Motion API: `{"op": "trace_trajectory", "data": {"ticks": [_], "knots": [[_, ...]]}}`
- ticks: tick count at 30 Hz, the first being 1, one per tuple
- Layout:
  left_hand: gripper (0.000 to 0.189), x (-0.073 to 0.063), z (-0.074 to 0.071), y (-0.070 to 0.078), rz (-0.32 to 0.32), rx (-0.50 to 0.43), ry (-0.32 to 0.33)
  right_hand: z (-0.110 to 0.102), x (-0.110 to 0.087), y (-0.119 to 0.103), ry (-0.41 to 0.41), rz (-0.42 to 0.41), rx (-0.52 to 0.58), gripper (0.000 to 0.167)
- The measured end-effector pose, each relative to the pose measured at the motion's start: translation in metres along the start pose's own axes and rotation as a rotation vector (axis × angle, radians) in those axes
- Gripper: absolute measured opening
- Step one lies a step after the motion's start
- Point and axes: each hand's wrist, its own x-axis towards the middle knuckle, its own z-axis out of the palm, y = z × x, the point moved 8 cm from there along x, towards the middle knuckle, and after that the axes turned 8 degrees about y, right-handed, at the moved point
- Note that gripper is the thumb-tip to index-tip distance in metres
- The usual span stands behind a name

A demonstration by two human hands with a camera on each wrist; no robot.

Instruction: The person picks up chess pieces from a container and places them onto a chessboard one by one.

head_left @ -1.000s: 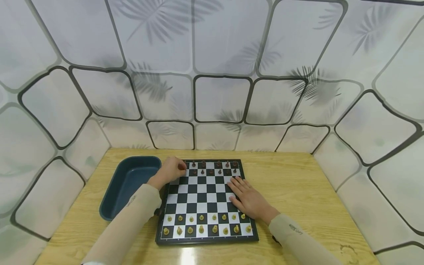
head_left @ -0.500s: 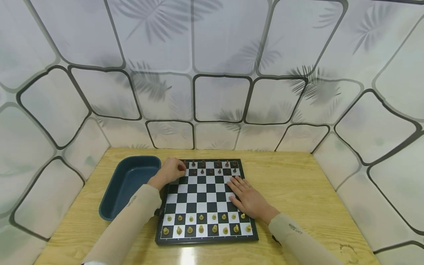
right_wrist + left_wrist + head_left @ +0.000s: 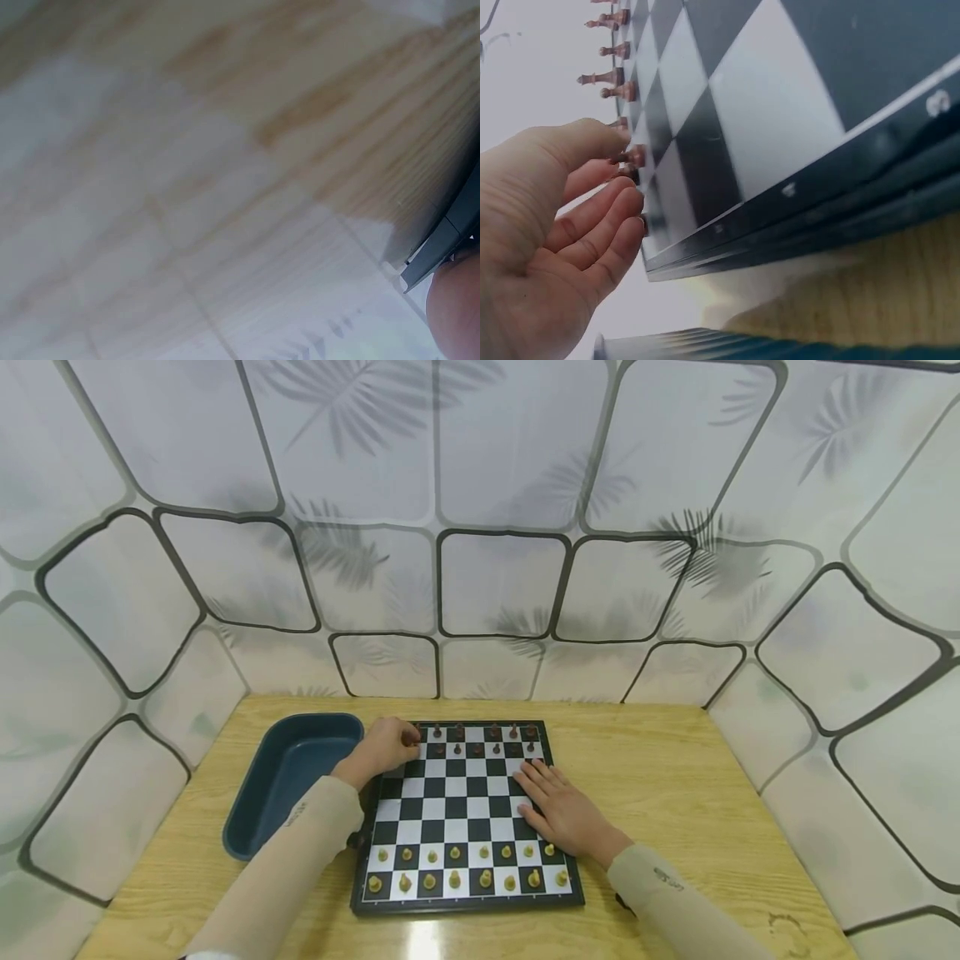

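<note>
A black-and-white chessboard (image 3: pixel 456 785) lies on the table. My left hand (image 3: pixel 384 745) is at its far left corner, thumb and index finger around the head of a dark red pawn (image 3: pixel 635 155). The other fingers curl loosely beside it in the left wrist view. More dark red chess pieces (image 3: pixel 477 749) stand in two rows along the far side, some hidden behind this hand. My right hand (image 3: pixel 562 810) rests flat on the board's right edge, fingers spread. Yellow chess pieces (image 3: pixel 454 878) stand in two rows along the near side.
A dark blue plastic bin (image 3: pixel 258 768) stands left of the board, partly under the left forearm. The wooden table (image 3: pixel 660 777) extends to the right. A patterned cloth wall (image 3: pixel 495 585) closes off the back and both sides.
My left thumb and index finger have parted very slightly at the far left corner. The right hand and the standing pieces have stayed put.
</note>
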Motion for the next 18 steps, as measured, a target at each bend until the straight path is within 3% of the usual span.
{"op": "trace_trajectory", "data": {"ticks": [4,10,18], "knots": [[0.024,-0.001,-0.012,0.003,0.015,-0.016,0.018,-0.001,0.000,0.000,0.005,0.002,-0.001,0.066],[0.023,-0.004,-0.047,0.003,0.038,-0.059,0.076,-0.004,0.000,-0.002,0.014,0.003,0.000,0.065],[0.022,-0.019,-0.079,-0.020,0.008,-0.057,0.113,-0.002,0.000,-0.001,0.000,0.009,-0.007,0.066]]}}
